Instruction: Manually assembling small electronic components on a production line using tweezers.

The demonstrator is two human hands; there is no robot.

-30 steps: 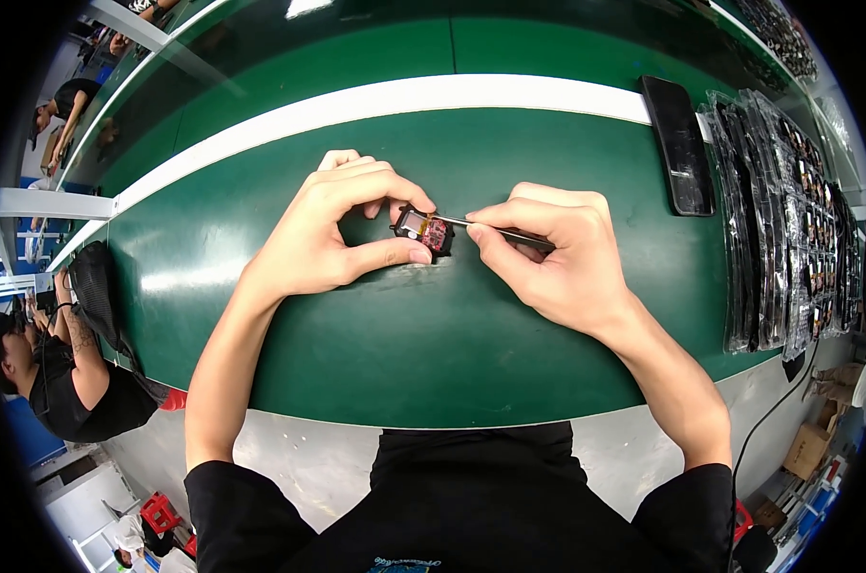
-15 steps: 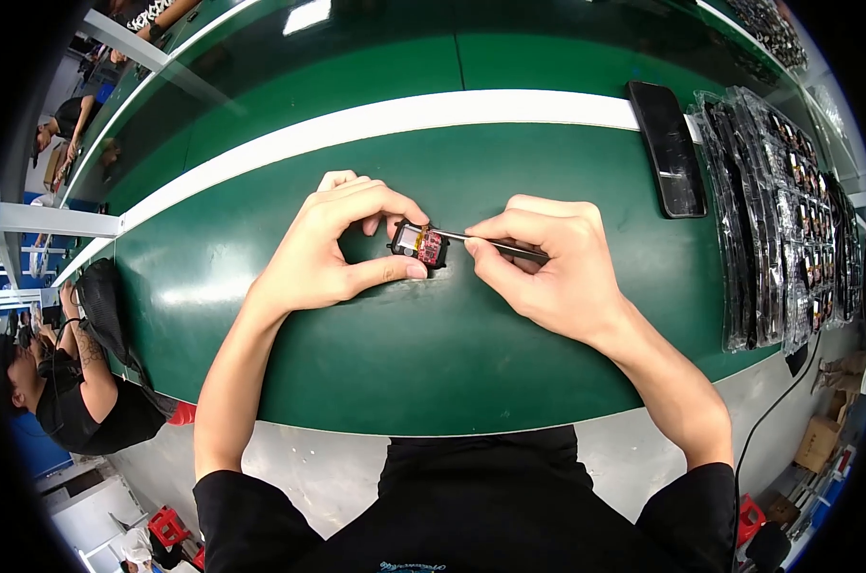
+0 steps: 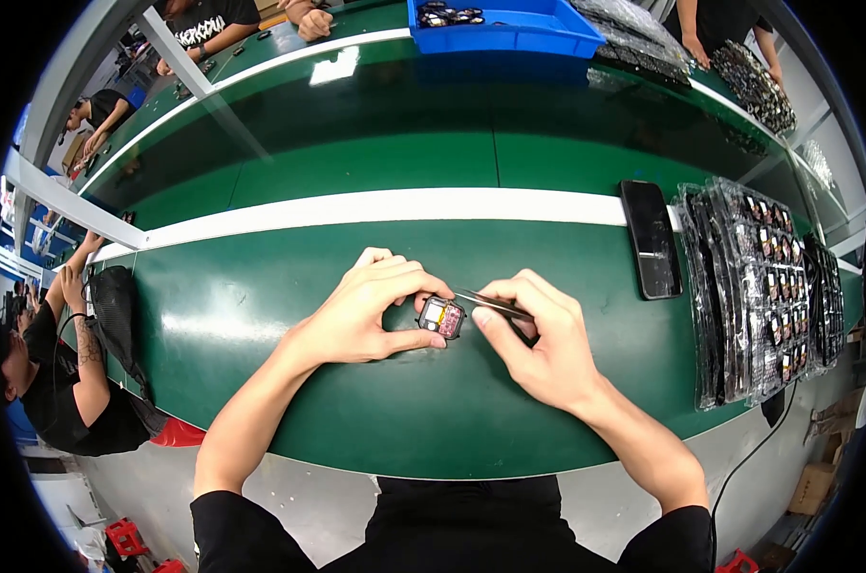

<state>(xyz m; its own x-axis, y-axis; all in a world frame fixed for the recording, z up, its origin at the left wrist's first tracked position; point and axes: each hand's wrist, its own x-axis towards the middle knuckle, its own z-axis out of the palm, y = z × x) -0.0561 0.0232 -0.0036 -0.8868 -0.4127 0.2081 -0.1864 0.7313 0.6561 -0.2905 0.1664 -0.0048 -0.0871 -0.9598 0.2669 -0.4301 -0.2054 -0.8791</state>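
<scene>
My left hand pinches a small opened watch body between thumb and fingers, just above or on the green tabletop. Its black squarish case faces up, showing a red circuit board, a silvery block and a bit of yellow. In my right hand is a pair of dark tweezers, held like a pen. The tweezer tips point left, close to the upper right edge of the watch body. Whether they touch it I cannot tell.
A black phone lies to the right, beside stacked clear plastic trays of small watch parts. Beyond the white rail stands a blue bin. A black bag sits at the left, near a seated co-worker.
The whole view has tilted up, bringing the blue bin and more co-workers into sight. The tweezer tips have lifted from the red board to the case's upper edge. Both holds stay the same.
</scene>
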